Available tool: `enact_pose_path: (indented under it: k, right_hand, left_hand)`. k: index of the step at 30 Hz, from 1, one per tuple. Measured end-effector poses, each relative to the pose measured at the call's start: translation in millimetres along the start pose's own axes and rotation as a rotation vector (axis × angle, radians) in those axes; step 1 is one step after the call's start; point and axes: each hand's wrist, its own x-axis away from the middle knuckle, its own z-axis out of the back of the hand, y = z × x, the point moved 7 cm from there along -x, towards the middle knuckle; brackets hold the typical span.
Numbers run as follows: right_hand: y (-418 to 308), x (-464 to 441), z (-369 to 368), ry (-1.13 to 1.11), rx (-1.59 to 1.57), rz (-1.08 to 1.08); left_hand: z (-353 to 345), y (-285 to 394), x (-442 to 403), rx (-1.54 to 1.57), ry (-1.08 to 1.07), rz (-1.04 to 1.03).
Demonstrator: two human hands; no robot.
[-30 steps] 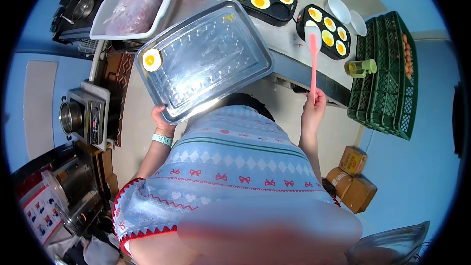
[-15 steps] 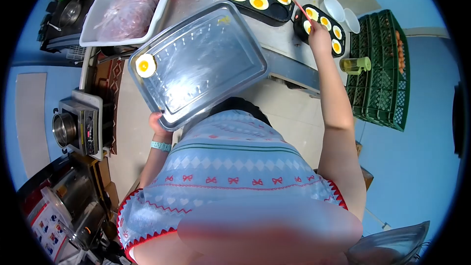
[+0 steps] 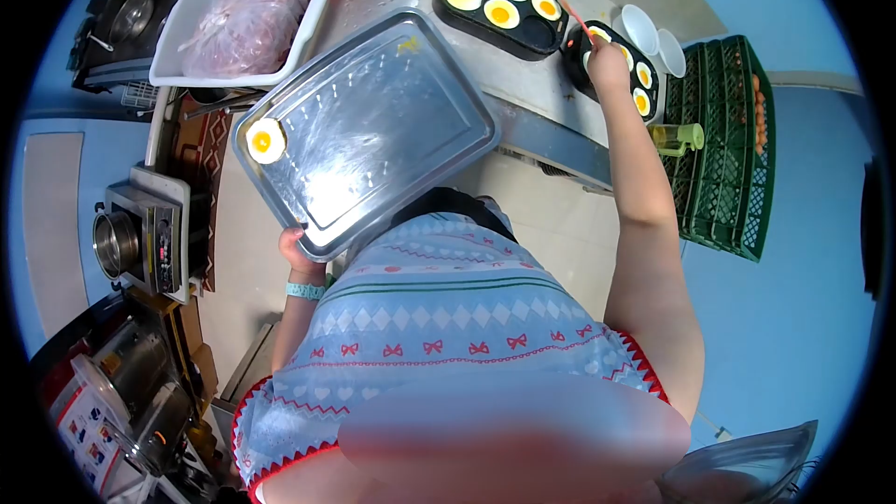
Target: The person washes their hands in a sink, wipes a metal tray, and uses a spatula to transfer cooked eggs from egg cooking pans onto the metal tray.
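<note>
My left hand (image 3: 297,252) grips the lower left corner of a metal tray (image 3: 373,131), tilted in front of my body. One fried egg (image 3: 265,141) lies near the tray's left edge. My right hand (image 3: 609,65) is closed on the pink spatula (image 3: 577,17), whose handle sticks up and left past the fingers; its blade is not visible. That hand is over the right black egg pan (image 3: 581,70), partly covering it and its several eggs. The left black egg pan (image 3: 537,38) holds several fried eggs and one empty well.
A white tub (image 3: 168,63) with bagged meat (image 3: 252,23) stands at the upper left. White bowls (image 3: 639,30), a green-handled oil jug (image 3: 689,137) and stacked green crates (image 3: 723,149) with eggs are at the right. A pot (image 3: 116,245) sits far left.
My right hand has moved up from beside the counter to the right pan, with the spatula turned in its grasp. The tray has shifted slightly left and down with its egg.
</note>
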Motion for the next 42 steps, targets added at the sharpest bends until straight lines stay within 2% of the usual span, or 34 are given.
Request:
enact_pose_path:
  k: [6,8,9,11,13,15,16,17,19,20,24,27,28,31,42]
  right_hand:
    - [8,-8,-9,0.052,0.020,0.066]
    - [2,-11,-3,-0.140,0.074,-0.041]
    - [-2,-12,7,-0.142,0.072,-0.042]
    - [11,-11,10,-0.318,0.066,-0.201]
    - [28,-24,3,-0.267,0.032,-0.144]
    - [40,-14,-11,-0.571,-0.357,-0.379]
    - [40,-3,-13,-0.526,-0.721,-0.548]
    - [36,5,-13,-0.525,-0.720,-0.548]
    - [27,23,-15,-0.533,-1.103,-0.702]
    - [28,19,-46,-0.533,-1.426,-0.790]
    - [9,16,-91,-0.613,-1.702,-0.892]
    - [18,9,-129,-0.484,-1.767,-0.916]
    - [2,25,-103,-0.385,-1.704,-0.918]
    - [-3,39,-107,-0.274,-1.674,-0.949]
    - [15,43,-140,-0.184,-1.619,-0.912]
  left_hand:
    - [-10,-4,-1,-0.032,-0.023,-0.009]
    - [-15,-5,0,-0.025,-0.047,-0.009]
    - [-17,-4,1,-0.024,-0.040,-0.009]
    - [-16,-9,1,-0.029,-0.032,-0.006]
    - [-8,-10,-3,-0.045,-0.034,-0.007]
    - [-10,-10,-2,-0.051,-0.051,-0.005]
    - [-13,-10,-1,-0.055,-0.062,-0.005]
    - [-16,-10,0,-0.054,-0.064,-0.004]
    - [-20,-17,4,-0.040,-0.060,-0.002]
    - [-21,-17,4,-0.039,-0.061,-0.003]
    - [-16,-15,4,-0.047,0.012,-0.020]
    - [-16,-18,6,-0.063,0.023,-0.027]
    - [-15,-17,6,-0.065,0.027,-0.033]
    - [-14,-19,5,-0.041,0.001,-0.010]
    - [-26,-35,14,-0.071,-0.001,-0.002]
